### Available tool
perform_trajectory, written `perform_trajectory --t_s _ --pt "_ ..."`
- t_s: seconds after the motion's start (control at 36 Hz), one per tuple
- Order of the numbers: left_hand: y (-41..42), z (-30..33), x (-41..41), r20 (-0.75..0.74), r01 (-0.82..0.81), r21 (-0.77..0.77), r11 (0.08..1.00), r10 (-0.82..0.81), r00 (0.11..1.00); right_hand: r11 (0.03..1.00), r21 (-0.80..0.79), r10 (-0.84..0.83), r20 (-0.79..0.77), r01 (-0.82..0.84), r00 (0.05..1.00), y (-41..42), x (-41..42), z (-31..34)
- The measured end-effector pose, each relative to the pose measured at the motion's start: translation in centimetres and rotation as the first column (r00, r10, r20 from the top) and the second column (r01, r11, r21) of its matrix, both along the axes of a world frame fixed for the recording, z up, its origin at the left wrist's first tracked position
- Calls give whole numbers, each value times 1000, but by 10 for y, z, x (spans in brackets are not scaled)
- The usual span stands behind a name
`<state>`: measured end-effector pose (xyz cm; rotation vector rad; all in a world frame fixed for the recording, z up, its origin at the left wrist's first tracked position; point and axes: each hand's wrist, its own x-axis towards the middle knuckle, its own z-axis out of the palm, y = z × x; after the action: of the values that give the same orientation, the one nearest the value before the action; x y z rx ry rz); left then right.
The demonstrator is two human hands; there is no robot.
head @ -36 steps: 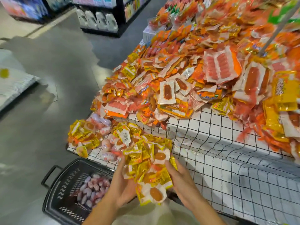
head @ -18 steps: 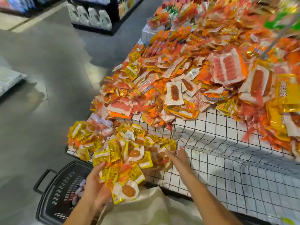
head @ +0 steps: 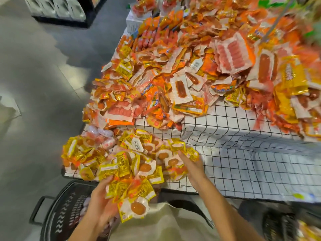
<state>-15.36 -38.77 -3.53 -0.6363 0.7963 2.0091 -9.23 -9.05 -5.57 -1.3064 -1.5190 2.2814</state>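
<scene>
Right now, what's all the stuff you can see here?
egg packets: many, yellow, table's near corner
sausage packets: big heap, orange, red and white, across the table
pale packets: a few, pinkish white, left edge
tablecloth: one, white with black grid, over the table
shopping basket: one, black, on the floor by the near corner
left hand: holds a bunch of egg packets
right hand: fingers straight, touching egg packets on the table

Glossy plastic packets [head: 133, 192]; matt checked cloth [head: 243, 164]; black plastic basket [head: 59, 211].
</scene>
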Motion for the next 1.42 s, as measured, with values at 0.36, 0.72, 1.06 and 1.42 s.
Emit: perform_trajectory --t_s 0.36,0.72,1.06,1.42 --pt "48 -4 -16 -4 171 120 978 -172 985 967 -173 -198 -57 186 978 25 79 39" --pt "100 12 7 -149 208 -63 976 -215 965 906 -279 -359 -106 318 927 54 143 41" --pt "221 52 126 -190 361 -110 926 -376 907 871 -222 -483 -224 438 847 126 300 45" --pt "392 33 294 -163 609 -234 758 -648 744 626 -207 -779 -145 751 610 191 499 39"
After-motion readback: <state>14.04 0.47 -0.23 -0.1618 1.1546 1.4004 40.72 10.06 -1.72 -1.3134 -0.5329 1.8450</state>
